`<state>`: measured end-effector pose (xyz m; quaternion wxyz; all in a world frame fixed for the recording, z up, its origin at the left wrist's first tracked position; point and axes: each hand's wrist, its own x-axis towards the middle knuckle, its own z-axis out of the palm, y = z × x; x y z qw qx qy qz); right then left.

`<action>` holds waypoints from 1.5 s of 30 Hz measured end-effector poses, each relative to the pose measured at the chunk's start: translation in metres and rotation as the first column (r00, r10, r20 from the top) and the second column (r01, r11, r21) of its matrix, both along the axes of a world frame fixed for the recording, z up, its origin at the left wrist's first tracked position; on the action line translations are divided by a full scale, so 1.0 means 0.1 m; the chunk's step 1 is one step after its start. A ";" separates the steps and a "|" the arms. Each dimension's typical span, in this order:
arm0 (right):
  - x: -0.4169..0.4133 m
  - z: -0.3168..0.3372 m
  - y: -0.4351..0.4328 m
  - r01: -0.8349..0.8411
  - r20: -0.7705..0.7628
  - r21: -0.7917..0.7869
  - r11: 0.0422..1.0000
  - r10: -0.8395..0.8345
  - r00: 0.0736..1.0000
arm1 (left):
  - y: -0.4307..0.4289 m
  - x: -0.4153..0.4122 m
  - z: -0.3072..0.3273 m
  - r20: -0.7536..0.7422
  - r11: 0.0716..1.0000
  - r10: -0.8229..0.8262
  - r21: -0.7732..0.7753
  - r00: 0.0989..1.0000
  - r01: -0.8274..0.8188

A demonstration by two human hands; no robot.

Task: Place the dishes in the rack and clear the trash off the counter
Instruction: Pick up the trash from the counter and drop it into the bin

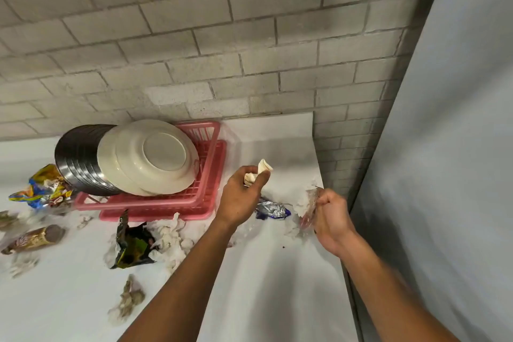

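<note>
Pinched in the left hand (pixel 240 198) is a cream paper scrap (pixel 262 171), held between thumb and curled fingers above the counter (pixel 263 272); one twisted end of the scrap sticks up past the thumb and the rest is bunched inside the grip. The right hand (pixel 331 218) is closed into a fist near the counter's right edge, and a clear plastic film (pixel 309 207) with a reddish tint is gripped in it. White paper (pixel 298 198) lies against the film; whether it is also held cannot be told, since this part is blurred by motion. Between the two hands a silver and blue foil wrapper (pixel 273 209) lies on the counter, partly covered by the left wrist.

A pink rack (pixel 194 203) stands on the counter against the brick wall (pixel 249 50), well left of the hands. Cream plates (pixel 155 158) are stood on edge in it, undersides toward the camera, and a row of steel plates (pixel 79 158) leans behind them; most of the rack's inside is hidden by these dishes.

Just in front of the rack, a heap of tissues (pixel 170 234) is seen beside a torn green packet (pixel 130 244), with part of the heap covered by the left forearm. A yellow packet (pixel 41 186) touches the steel plates at the left. A brown wrapper (pixel 36 239) is cut off by the left border, and a soiled wad (pixel 127 300) lies nearer the camera. A grey sheet (pixel 444 147) fills the right side.
</note>
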<state>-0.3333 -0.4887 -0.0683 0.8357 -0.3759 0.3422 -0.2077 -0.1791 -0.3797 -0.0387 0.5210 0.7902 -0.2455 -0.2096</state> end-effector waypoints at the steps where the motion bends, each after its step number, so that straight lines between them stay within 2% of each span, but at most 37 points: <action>1: -0.01 0.01 0.09 -0.022 -0.021 -0.031 0.999 0.022 1.000 | 0.15 -0.05 0.00 -0.012 1.000 -0.012 -0.011 1.000 0.012; 4: -0.06 0.01 0.36 -0.126 -0.137 -0.143 0.982 0.106 0.985 | 0.62 -0.21 -0.03 -0.059 1.000 -0.024 -0.015 0.998 0.023; 7: -0.12 -0.01 0.70 -0.266 -0.216 -0.199 0.943 0.223 0.951 | 1.10 -0.36 -0.12 -0.170 1.000 0.012 0.007 0.985 -0.011; 10: -0.21 -0.06 1.11 -0.362 -0.210 -0.207 0.909 0.320 0.924 | 1.62 -0.48 -0.19 -0.287 0.999 0.032 -0.001 0.957 -0.034; 14: -0.36 -0.16 1.79 -0.408 -0.112 -0.184 0.894 0.393 0.913 | 2.38 -0.65 -0.28 -0.384 0.999 0.021 -0.037 0.923 -0.039; 17: -0.51 -0.26 2.34 -0.354 -0.061 -0.139 0.925 0.349 0.935 | 2.96 -0.74 -0.37 -0.410 0.998 0.004 -0.055 0.912 -0.029; 20: -0.67 -0.37 2.96 -0.310 -0.094 -0.126 0.942 0.300 0.949 | 3.53 -0.78 -0.52 -0.420 1.000 -0.004 -0.009 0.908 0.000; 24: -0.91 -0.58 3.70 -0.211 -0.261 -0.147 0.966 0.168 0.951 | 4.10 -0.88 -0.85 -0.437 0.997 0.063 0.070 0.898 -0.036; 28: -1.02 -0.87 4.14 -0.050 -0.378 -0.167 0.985 -0.017 0.925 | 4.50 -0.98 -1.25 -0.449 0.973 0.142 0.225 0.882 -0.042; 32: -1.00 -1.36 4.26 -0.165 -0.558 -0.259 0.952 -0.008 0.830 | 4.70 -1.03 -1.78 -0.390 0.936 0.182 0.350 0.903 -0.037; 35: -0.89 -1.97 4.27 -0.319 -0.658 -0.348 0.882 0.012 0.753 | 4.77 -1.00 -2.35 -0.303 0.914 0.198 0.400 0.932 -0.064; 39: -0.62 -2.95 4.17 -0.509 -0.742 -0.421 0.751 0.037 0.669 | 4.67 -0.89 -3.36 -0.259 0.907 0.160 0.419 0.952 -0.039; 42: -0.41 -3.80 4.07 -0.694 -0.819 -0.439 0.571 0.063 0.570 | 4.56 -0.80 -4.22 -0.209 0.884 0.112 0.467 0.971 -0.002; 45: -0.25 -4.69 4.03 -0.835 -0.890 -0.389 0.388 0.076 0.450 | 4.49 -0.75 -5.10 -0.133 0.824 0.038 0.565 0.990 0.044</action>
